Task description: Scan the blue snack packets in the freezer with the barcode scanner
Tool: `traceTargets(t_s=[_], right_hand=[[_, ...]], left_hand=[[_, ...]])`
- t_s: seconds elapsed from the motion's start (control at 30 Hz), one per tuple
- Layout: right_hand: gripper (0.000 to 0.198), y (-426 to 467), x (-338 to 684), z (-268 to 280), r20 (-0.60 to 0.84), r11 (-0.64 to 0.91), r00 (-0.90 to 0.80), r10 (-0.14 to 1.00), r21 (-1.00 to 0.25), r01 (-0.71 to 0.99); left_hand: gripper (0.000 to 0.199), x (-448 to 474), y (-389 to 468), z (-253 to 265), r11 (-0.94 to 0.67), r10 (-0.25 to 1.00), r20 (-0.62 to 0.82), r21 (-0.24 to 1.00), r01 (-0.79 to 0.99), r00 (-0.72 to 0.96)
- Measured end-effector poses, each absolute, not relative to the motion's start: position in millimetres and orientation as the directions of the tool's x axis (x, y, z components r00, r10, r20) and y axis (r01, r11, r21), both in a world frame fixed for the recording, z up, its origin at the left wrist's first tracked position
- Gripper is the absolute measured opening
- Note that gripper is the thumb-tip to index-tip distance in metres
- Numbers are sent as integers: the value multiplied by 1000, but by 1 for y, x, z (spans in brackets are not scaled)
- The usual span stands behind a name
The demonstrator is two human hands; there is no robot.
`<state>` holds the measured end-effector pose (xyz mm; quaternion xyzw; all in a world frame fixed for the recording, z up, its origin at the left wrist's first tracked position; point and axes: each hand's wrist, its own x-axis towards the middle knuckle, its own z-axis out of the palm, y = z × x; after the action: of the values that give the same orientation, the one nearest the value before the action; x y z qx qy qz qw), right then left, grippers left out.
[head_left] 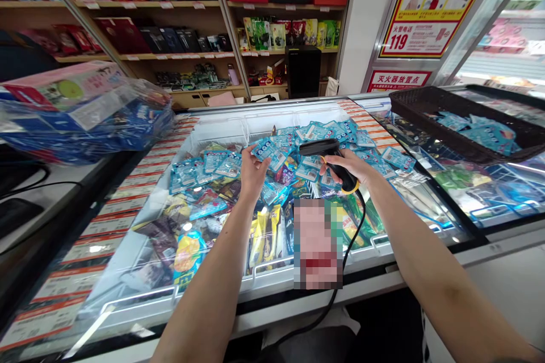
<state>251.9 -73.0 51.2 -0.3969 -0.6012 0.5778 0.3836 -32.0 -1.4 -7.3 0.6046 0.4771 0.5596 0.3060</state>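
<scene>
My left hand pinches a blue packet over the freezer; the packet's long axis slants far-left to near-right; my right hand, held apart, grips the scanner; the packet lies left of the scanner's head.

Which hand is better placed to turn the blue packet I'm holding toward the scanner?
Left, most likely: your left hand already holds the blue packet, while your right hand is wrapped around the scanner.
</scene>
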Motion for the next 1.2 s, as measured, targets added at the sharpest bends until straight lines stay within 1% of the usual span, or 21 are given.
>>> traceTargets(t_s=[0.27, 0.4, 0.5, 0.63, 0.77, 0.8, 0.87, 0.93, 1.03, 1.1, 1.2], right_hand=[[38, -72, 253, 51, -5, 11, -400, 916, -999, 40], [38, -72, 252, 51, -23, 2, -378, 926, -998, 67], [37, -74, 251, 52, -27, 0, -367, 930, -997, 73], [36, -74, 251, 52, -18, 4, -359, 933, -998, 61], [37, -73, 251, 51, -15, 4, -363, 932, -999, 50], [37, -72, 251, 50, -13, 4, -365, 931, -999, 46], [37, -72, 251, 49, -11, 3, -368, 930, -999, 38], [36, -72, 251, 49, -16, -4, -365, 931, -999, 32], [36, -73, 251, 49, -26, -16, -353, 935, -999, 32], [37, -73, 250, 50, -27, -17, -352, 936, -999, 31], [37, -73, 251, 50, -23, -12, -361, 932, -999, 31]], left_hand=[[58, -32, 0, -9, -354, 920, 381, 907, 230, -87], [59, -32, 0, -10, -354, 920, 381, 908, 224, -93], [59, -33, -1, -9, -379, 904, 420, 874, 302, -82], [65, -36, -3, -5, -378, 864, 496, 751, 541, -85], [74, -46, -7, 10, -334, 862, 500, 681, 651, -81], [72, -50, -8, 15, -301, 864, 492, 673, 676, -104], [63, -57, -12, 24, -171, 876, 445, 646, 744, -185], [52, -64, -17, 31, -41, 875, 417, 570, 821, -247], [42, -69, -25, 32, 70, 838, 466, 425, 902, -284], [39, -68, -28, 29, 70, 811, 527, 344, 936, -255], [39, -62, -30, 23, -32, 815, 569, 237, 971, -112]])
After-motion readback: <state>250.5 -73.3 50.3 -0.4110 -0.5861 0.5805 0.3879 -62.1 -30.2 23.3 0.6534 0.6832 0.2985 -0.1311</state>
